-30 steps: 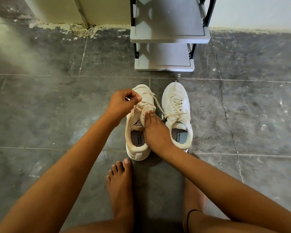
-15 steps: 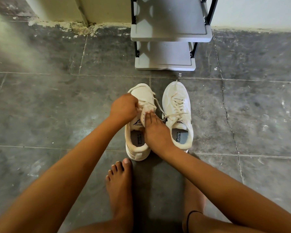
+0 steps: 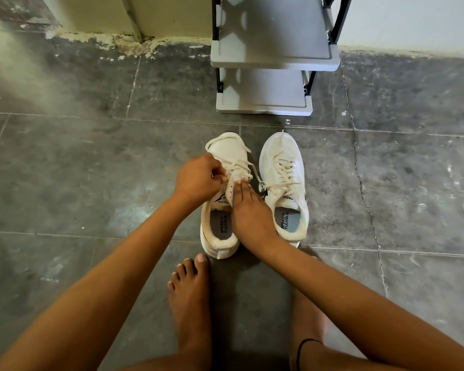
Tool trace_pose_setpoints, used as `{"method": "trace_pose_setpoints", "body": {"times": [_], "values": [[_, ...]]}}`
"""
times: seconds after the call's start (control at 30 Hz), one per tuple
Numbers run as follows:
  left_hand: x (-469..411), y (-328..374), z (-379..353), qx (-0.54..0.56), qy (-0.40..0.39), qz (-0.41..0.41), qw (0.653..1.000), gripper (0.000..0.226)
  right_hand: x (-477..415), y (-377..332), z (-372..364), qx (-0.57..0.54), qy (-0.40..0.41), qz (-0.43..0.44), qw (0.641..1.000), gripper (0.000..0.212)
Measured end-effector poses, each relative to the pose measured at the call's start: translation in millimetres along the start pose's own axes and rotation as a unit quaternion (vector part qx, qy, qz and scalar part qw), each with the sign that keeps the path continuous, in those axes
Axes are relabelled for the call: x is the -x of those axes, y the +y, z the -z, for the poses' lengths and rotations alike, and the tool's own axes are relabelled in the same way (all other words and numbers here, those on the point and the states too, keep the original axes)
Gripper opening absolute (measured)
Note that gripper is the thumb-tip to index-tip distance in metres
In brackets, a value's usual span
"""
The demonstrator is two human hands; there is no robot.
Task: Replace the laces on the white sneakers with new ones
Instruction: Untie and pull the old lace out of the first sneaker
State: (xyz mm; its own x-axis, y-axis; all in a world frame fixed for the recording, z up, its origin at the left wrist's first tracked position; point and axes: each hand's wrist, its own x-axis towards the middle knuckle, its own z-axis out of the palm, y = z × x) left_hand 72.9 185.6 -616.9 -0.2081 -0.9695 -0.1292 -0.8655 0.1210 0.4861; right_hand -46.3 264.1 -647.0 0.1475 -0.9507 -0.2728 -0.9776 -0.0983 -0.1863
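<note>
Two white sneakers stand side by side on the grey floor, toes pointing away from me. My left hand [image 3: 197, 176] is curled at the left sneaker's [image 3: 225, 156] lace, pinching the cream lace [image 3: 237, 166] near the left eyelets. My right hand [image 3: 248, 210] lies flat with straight fingers on that shoe's tongue, pressing it down. A loose loop of the lace lies over the toe. The right sneaker [image 3: 283, 183] stands untouched with its lace [image 3: 281, 174] still threaded.
A grey plastic shoe rack [image 3: 265, 103] with black posts stands just beyond the sneakers against the wall. My bare left foot [image 3: 190, 298] rests on the tiles below the left shoe; my right ankle [image 3: 307, 344] wears a black band.
My left hand has come down from a raised position above the shoe's left side to the laces and now works at the eyelets. The right hand has stayed on the tongue.
</note>
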Motion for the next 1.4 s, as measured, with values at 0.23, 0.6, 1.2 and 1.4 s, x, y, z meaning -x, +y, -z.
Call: {"method": "trace_pose_setpoints", "body": {"times": [0.23,0.6,1.2,1.4], "values": [[17.0,4.4,-20.5,-0.014,0.072,0.045,0.996,0.009,-4.1,-2.7,0.0,-0.015,-0.001,0.0,1.0,0.062],[10.2,18.6,7.7,0.182,0.077,0.1,0.975,0.009,-8.1,0.0,-0.3,-0.036,-0.009,0.009,0.999,0.059],[18.3,-17.9,9.4,-0.089,-0.047,0.048,0.994,0.029,-18.0,14.7,36.7,-0.193,0.057,0.002,0.979,0.056],[24.7,-19.5,-2.0,-0.172,-0.023,-0.011,0.985,0.032,-33.0,10.9,36.7,-0.105,-0.042,0.008,0.994,0.045]]}}
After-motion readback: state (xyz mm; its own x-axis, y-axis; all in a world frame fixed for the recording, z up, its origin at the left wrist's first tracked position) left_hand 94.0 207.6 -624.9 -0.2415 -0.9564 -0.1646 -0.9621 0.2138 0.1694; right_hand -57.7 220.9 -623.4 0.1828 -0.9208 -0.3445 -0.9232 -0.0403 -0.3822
